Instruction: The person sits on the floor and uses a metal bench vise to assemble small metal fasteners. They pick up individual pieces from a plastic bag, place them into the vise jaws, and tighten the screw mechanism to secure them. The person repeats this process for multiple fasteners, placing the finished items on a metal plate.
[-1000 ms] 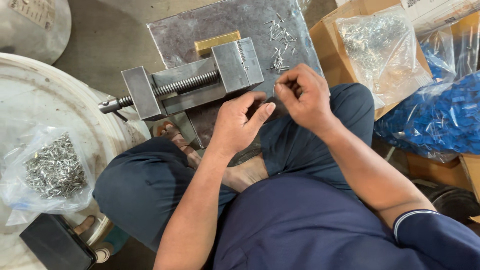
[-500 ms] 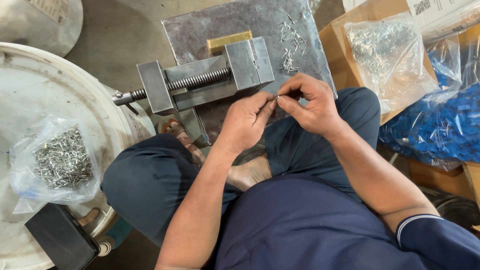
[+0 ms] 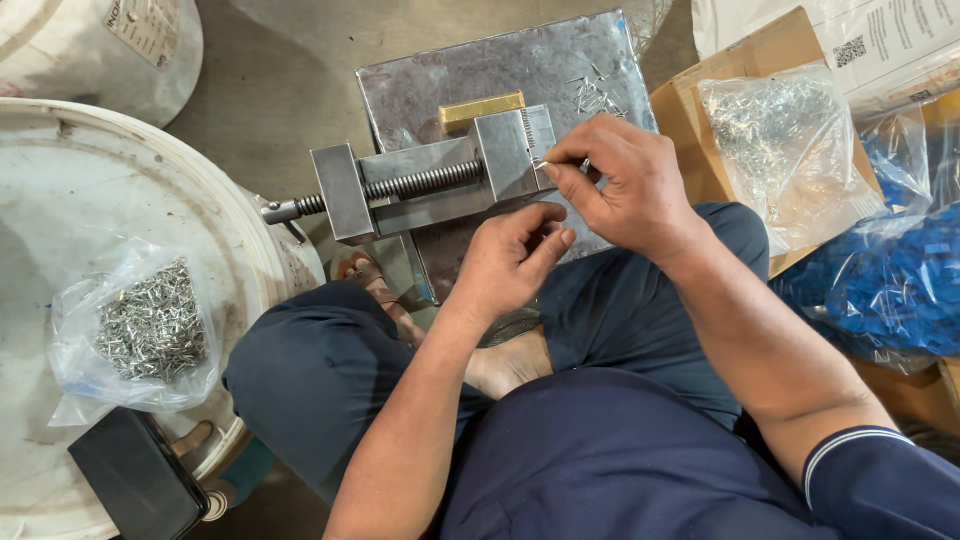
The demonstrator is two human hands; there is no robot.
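**Steel vise gets a small metal piece fed at its jaw end**

Steel bench vise (image 3: 430,185), grey with a threaded screw, sits on a scuffed metal plate (image 3: 480,70) in front of my crossed legs. Going from the left: a clear bag of small silver metal clips (image 3: 145,325) lies on the white drum lid (image 3: 60,200), beside a black rectangular block (image 3: 135,480). My left hand (image 3: 510,265) hovers just below the vise, fingers loosely curled, holding nothing I can make out. My right hand (image 3: 625,185) is pinched shut on a tiny silver clip (image 3: 545,165), touching the vise's block. Further right sit another clear bag of clips (image 3: 790,150) and blue plastic parts (image 3: 890,290). I judge the loading step is in hand; next calls for seating the piece squarely.
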